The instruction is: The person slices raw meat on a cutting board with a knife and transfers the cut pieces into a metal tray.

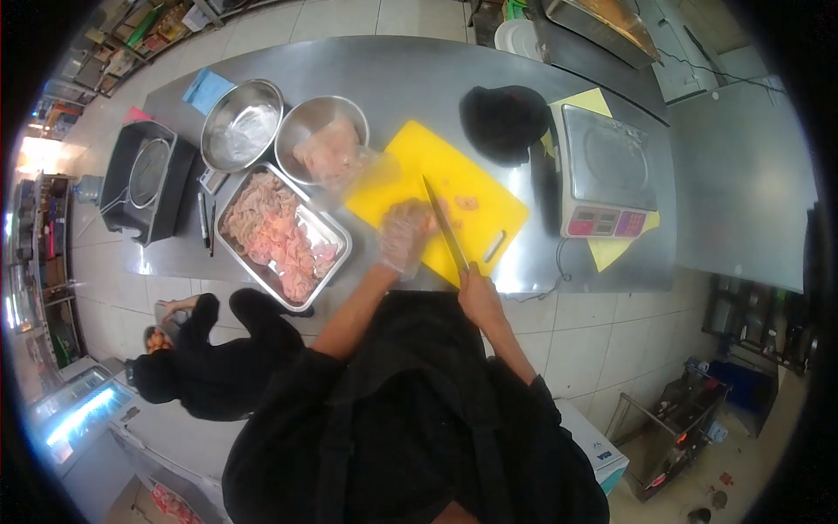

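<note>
Both forearms (353,313) reach forward, left hand (404,234) curled, right hand (477,293) closed in a grip.

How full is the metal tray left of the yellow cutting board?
Partly full: raw meat covers much of the tray, but bare metal shows.

A scale (607,166) on yellow paper (609,253), a black cap (504,124) nearby, and another person (223,362) (in black clothes) off left.

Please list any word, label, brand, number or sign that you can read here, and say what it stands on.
No text can be read for certain.
Scale: display and panel markings, too small and blurred.
White box: small dark lettering, too blurred.
</note>
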Motion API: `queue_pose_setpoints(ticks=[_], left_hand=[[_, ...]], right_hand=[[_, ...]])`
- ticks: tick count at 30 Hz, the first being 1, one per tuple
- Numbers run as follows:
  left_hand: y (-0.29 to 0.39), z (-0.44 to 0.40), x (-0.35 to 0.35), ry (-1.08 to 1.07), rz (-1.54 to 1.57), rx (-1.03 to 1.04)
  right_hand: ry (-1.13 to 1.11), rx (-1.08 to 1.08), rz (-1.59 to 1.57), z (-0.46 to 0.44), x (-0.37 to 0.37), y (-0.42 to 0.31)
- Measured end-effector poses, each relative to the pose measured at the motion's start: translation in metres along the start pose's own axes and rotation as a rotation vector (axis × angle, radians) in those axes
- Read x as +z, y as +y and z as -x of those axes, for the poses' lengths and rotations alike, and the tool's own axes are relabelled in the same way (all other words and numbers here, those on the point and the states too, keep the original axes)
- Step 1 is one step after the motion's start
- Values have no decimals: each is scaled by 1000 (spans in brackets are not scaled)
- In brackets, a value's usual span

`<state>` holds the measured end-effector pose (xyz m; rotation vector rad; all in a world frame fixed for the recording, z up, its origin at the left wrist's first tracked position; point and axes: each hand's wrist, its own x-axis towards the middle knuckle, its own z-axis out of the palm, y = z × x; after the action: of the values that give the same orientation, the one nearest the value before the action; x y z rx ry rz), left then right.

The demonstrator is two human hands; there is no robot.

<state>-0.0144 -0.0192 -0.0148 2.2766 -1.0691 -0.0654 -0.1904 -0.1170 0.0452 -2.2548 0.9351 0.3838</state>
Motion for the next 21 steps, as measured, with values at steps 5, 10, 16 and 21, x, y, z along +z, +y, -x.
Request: queue_pose_setpoints(ticks=[5, 10, 16, 21], left_hand=[[-20, 2, 11, 163, -12, 119], [-19, 8, 2, 104, 254, 28], [-31, 14, 21, 169, 112, 69], [-2, -5, -15, 127, 586, -138]], right_hand=[[-7, -7, 5, 4, -5, -4], [-32, -10, 9, -1, 4, -4], [39, 15, -19, -9, 6, -11], [24, 21, -51, -6, 1, -21]])
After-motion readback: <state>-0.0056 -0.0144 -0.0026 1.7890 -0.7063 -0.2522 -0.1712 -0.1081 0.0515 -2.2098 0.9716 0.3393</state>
